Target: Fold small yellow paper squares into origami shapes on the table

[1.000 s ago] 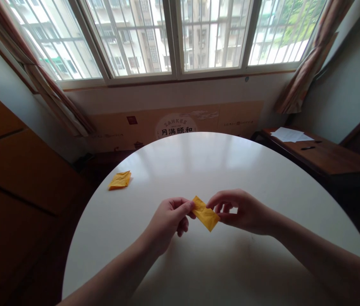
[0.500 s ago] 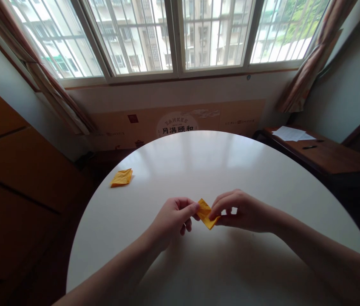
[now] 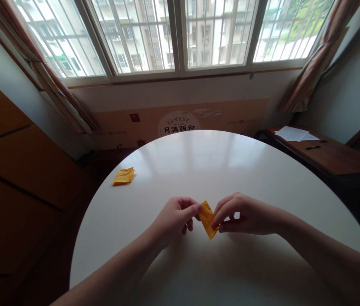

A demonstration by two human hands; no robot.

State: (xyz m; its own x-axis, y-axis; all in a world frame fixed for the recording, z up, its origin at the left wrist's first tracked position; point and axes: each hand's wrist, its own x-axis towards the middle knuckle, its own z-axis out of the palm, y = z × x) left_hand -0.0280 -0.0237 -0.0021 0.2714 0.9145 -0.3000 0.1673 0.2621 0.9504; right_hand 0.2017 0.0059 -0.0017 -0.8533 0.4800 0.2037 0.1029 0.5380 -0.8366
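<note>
A small piece of folded yellow paper (image 3: 208, 219) is held between my two hands, just above the white table. My left hand (image 3: 180, 216) pinches its upper left edge between thumb and fingers. On the other side, my right hand (image 3: 239, 213) grips the lower right edge with its fingertips, where the paper looks bent. The fingertips partly cover the folds. Another folded yellow paper (image 3: 123, 176), creased and roughly square, lies by itself near the table's left edge.
The round white table (image 3: 199, 165) has a glossy top and a curved far edge. At the right stands a brown desk (image 3: 342, 157) bearing white papers (image 3: 294, 133) and a dark pen (image 3: 313, 148). Barred windows and curtains are at the back, an orange-brown cabinet (image 3: 14, 170) at the left.
The paper between my hands has opened out into a longer, narrower shape, its lower tip reaching further down. Both hands keep their hold. The view has shifted slightly.
</note>
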